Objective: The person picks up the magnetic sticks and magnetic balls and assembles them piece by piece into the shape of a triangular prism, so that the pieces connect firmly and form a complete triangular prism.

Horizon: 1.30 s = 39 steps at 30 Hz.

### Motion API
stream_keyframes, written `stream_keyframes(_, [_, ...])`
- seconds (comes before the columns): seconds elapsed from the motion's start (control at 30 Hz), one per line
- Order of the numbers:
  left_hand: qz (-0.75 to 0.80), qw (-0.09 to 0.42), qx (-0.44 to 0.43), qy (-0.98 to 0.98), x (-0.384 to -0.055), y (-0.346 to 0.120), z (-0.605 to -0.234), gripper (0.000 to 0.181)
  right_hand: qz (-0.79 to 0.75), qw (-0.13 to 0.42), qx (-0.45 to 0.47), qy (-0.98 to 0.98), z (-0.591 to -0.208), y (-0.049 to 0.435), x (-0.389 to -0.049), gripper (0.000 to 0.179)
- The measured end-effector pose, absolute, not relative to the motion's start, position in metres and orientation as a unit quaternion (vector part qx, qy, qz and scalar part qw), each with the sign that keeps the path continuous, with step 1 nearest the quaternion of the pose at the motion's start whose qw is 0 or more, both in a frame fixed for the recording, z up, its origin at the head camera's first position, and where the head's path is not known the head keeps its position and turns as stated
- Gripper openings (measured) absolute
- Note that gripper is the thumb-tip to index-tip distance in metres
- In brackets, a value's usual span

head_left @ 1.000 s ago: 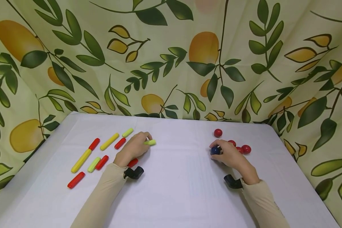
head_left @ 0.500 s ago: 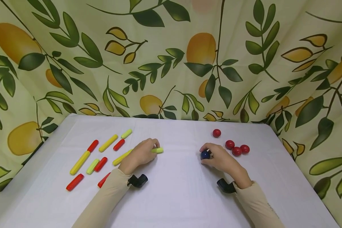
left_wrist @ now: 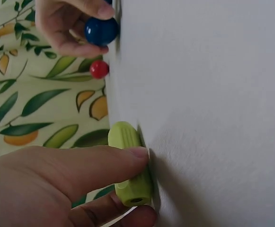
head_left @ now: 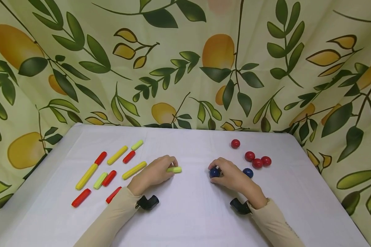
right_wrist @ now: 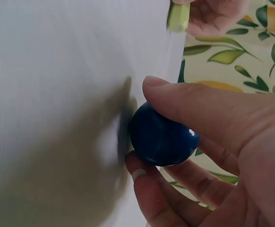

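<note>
My left hand (head_left: 154,173) pinches a short light green ridged stick (head_left: 174,169) between thumb and fingers. In the left wrist view this stick (left_wrist: 122,134) shows a small dark hole in its end and lies along the white cloth. To the right, my right hand (head_left: 233,176) holds a glossy dark blue ball (head_left: 214,172) at the cloth. The right wrist view shows thumb and fingers around that ball (right_wrist: 161,137). A second blue ball (head_left: 248,172) sits just beyond the right hand. Beside the left hand lies a yellow stick (head_left: 134,170).
Several red balls (head_left: 257,163) lie at the right back of the white-covered table (head_left: 188,219). On the left are several red (head_left: 81,198), yellow (head_left: 86,176) and light green sticks (head_left: 100,180). One red stick (head_left: 113,194) touches the left sleeve's outline. A patterned curtain (head_left: 185,85) hangs behind.
The left hand has moved right and nearer with the light green stick. The right hand has moved left and nearer with its blue ball, uncovering the second blue ball.
</note>
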<state>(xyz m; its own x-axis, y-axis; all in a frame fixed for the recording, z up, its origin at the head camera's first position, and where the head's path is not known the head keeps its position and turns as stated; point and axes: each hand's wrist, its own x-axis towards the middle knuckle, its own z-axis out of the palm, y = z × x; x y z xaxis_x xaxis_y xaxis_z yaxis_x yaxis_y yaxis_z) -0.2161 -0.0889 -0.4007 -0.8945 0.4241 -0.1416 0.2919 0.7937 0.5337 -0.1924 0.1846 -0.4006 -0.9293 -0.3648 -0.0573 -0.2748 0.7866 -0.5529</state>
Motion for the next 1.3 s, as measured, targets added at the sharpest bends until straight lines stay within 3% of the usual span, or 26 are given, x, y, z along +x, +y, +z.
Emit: stream_keyframes(1.3, [0.265, 0.134, 0.285, 0.912, -0.184, -0.066, -0.402, 0.017, -0.295, 0.100, -0.265, 0.913, -0.404, 0.158, -0.178, 0.035])
